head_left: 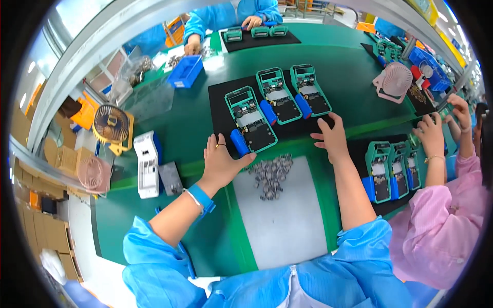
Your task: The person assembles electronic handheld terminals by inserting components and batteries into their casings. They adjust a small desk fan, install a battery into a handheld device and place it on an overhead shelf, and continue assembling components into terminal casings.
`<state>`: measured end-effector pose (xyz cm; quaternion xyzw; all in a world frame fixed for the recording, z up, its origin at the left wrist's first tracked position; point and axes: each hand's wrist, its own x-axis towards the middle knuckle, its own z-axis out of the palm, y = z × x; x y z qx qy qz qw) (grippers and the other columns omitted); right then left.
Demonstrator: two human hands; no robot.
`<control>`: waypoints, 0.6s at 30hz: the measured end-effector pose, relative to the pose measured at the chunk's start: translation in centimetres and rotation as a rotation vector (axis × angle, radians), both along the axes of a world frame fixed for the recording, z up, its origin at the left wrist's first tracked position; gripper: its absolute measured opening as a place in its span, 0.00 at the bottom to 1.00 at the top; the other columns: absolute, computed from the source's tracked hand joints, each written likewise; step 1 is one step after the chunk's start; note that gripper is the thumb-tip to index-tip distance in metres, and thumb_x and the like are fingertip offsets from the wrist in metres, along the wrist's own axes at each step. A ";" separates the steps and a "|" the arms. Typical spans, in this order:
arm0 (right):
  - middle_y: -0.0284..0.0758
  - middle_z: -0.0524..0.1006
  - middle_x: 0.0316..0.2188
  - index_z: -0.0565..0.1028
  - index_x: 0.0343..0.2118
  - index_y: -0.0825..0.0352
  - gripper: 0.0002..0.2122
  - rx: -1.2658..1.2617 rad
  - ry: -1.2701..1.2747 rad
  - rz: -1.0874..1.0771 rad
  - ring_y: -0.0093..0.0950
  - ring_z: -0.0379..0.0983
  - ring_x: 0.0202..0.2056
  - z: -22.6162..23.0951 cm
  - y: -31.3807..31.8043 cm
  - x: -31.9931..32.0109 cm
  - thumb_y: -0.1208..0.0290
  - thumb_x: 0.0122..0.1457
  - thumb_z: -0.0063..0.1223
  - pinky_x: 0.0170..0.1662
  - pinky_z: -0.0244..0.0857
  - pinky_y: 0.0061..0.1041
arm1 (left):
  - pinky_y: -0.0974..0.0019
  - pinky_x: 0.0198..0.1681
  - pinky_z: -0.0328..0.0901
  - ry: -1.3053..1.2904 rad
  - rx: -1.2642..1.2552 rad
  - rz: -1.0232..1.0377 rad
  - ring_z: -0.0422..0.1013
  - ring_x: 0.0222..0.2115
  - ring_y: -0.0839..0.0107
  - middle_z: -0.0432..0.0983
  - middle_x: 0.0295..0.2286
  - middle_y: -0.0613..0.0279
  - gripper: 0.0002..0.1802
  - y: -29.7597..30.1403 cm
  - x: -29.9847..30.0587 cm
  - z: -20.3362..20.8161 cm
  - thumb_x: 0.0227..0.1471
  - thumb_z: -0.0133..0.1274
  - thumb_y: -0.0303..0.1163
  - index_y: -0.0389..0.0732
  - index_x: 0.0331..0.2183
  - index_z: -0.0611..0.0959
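Note:
Three green-framed handheld device housings lie on a black mat (218,108) in front of me, with circuitry and a blue part showing. My left hand (221,163) is open, its fingers spread beside the lower end of the left housing (251,120); the thumb reaches that housing's near edge, though contact is hard to tell. The middle housing (280,97) lies between the other two. Just below the right housing (311,92), my right hand (334,138) hovers with curved, parted fingers and holds nothing. Small grey metallic parts (272,174) are heaped between my forearms on a whitish sheet (282,231).
At left are a white device casing (148,164), a grey flat piece (170,178) and a yellow-framed fan (112,126). A blue bin (186,71) stands farther back. A co-worker's hands (431,136) work at right near more housings (380,172); another person (233,18) sits opposite.

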<state>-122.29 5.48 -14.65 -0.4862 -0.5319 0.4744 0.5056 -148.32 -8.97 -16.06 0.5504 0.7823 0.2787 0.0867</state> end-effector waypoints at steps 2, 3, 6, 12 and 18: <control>0.42 0.62 0.55 0.58 0.61 0.67 0.27 -0.042 0.056 0.051 0.29 0.79 0.34 -0.2 -2.6 1.3 0.65 0.62 0.52 0.30 0.71 0.25 | 0.49 0.66 0.41 -0.009 -0.015 -0.009 0.42 0.65 0.43 0.48 0.61 0.27 0.64 -2.7 1.1 -0.7 0.41 0.60 0.65 0.19 0.60 0.56; 0.41 0.64 0.54 0.59 0.61 0.66 0.26 -0.015 0.035 0.052 0.28 0.78 0.35 -0.8 -3.6 1.9 0.66 0.62 0.51 0.31 0.71 0.25 | 0.48 0.66 0.40 0.004 -0.024 -0.015 0.41 0.65 0.41 0.48 0.60 0.27 0.64 -4.0 1.7 -1.3 0.42 0.59 0.64 0.20 0.61 0.55; 0.38 0.68 0.51 0.61 0.61 0.65 0.24 0.121 -0.043 -0.008 0.25 0.76 0.36 -2.8 -6.3 2.9 0.68 0.63 0.50 0.32 0.69 0.22 | 0.46 0.66 0.39 0.020 -0.037 -0.030 0.40 0.65 0.39 0.46 0.61 0.27 0.61 -6.6 2.6 -1.6 0.44 0.61 0.59 0.26 0.63 0.53; 0.36 0.74 0.36 0.77 0.37 0.65 0.05 0.552 -0.355 0.274 0.29 0.73 0.37 -4.6 -11.9 1.8 0.78 0.57 0.54 0.39 0.68 0.25 | 0.43 0.64 0.45 0.266 0.368 -0.098 0.48 0.62 0.38 0.48 0.61 0.33 0.58 -4.9 4.7 -2.5 0.39 0.68 0.48 0.38 0.64 0.56; 0.38 0.74 0.35 0.77 0.36 0.66 0.06 0.702 -0.679 0.449 0.38 0.72 0.41 -3.9 -11.4 0.1 0.77 0.56 0.56 0.41 0.68 0.32 | 0.46 0.60 0.55 0.208 0.415 -0.174 0.61 0.55 0.41 0.61 0.55 0.36 0.51 -2.7 2.1 -2.4 0.37 0.71 0.45 0.42 0.60 0.66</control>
